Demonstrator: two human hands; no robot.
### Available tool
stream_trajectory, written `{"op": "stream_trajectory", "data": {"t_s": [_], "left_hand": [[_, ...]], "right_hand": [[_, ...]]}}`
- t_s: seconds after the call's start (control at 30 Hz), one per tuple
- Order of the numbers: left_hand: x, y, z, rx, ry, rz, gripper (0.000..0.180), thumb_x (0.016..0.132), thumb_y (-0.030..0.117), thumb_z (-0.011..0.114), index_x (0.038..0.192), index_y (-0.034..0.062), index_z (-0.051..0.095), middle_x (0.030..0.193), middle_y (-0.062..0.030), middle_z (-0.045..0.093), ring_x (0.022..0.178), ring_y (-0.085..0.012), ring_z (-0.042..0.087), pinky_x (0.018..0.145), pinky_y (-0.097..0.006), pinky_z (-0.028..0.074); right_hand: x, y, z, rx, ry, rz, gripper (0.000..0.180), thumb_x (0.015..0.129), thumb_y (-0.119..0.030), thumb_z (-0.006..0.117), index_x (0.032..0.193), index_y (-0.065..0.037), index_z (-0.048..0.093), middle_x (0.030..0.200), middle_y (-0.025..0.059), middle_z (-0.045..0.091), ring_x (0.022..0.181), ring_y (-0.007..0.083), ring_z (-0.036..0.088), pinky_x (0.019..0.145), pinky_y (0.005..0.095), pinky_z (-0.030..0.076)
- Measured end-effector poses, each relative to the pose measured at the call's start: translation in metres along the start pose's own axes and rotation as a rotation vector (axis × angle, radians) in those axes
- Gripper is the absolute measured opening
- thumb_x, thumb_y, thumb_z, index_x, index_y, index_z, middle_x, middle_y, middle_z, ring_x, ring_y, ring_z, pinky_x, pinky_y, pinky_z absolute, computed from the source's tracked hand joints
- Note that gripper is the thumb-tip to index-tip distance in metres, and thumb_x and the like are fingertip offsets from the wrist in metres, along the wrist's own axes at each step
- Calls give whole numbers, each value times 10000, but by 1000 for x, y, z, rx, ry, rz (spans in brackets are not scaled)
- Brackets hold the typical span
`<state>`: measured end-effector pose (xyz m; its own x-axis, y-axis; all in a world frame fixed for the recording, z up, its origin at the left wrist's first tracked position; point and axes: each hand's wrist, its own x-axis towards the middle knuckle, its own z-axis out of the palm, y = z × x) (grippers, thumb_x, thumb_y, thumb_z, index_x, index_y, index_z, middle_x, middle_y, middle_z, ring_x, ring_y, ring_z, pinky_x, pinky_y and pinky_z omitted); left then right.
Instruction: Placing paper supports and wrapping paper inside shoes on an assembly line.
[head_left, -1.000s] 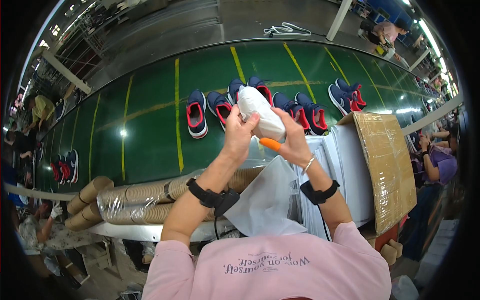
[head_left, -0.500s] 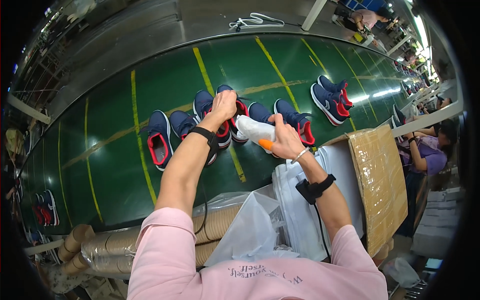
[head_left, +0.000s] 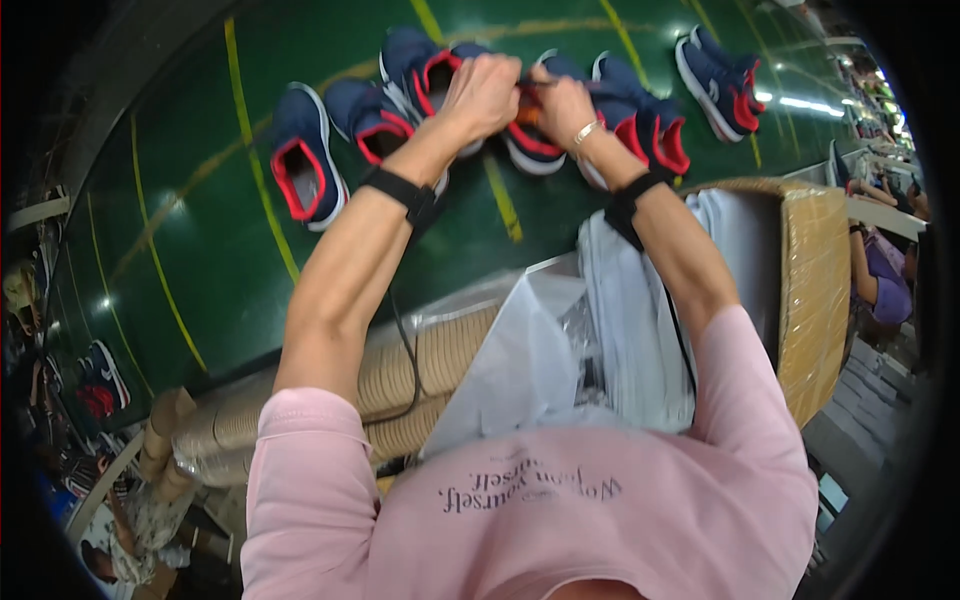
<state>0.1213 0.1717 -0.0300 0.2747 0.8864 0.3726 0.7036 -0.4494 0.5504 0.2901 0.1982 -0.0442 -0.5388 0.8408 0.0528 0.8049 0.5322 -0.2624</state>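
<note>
Head view: curls left hand (head_left: 484,92) and right hand (head_left: 564,104) over navy shoe (head_left: 535,153). Cannot tell the grip's opening or contents. Points toe away along a left-slanting long axis.

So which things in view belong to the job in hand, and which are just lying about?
Job in hand: navy-and-red sneaker at left hand and right hand; likely neighbouring sneakers.
Apparently lying about: cardboard box, white sheets, plastic-wrapped tan ribbed cylinders, translucent sheet.
</note>
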Motion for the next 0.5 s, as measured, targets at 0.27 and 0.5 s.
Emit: {"op": "stream_trajectory", "data": {"t_s": [0.27, 0.5], "left_hand": [[-28, 7, -9, -33, -9, -84, 325, 759, 231, 642, 972, -1, 564, 958, -176, 590, 873, -333, 577, 763, -413, 457], [-84, 93, -123, -144, -341, -154, 188, 757, 87, 549, 896, -27, 605, 805, -159, 625, 746, -274, 609, 695, -345, 477]], "right_hand": [[-32, -37, -17, 44, 503, -116, 426, 668, -193, 732, 954, -50, 451, 712, 118, 534, 703, 341, 565, 632, 415, 483], [-253, -145, -65, 865, 103, 306, 378, 716, -226, 743, 963, -33, 530, 677, -2, 493, 599, 99, 438, 585, 225, 399]]}}
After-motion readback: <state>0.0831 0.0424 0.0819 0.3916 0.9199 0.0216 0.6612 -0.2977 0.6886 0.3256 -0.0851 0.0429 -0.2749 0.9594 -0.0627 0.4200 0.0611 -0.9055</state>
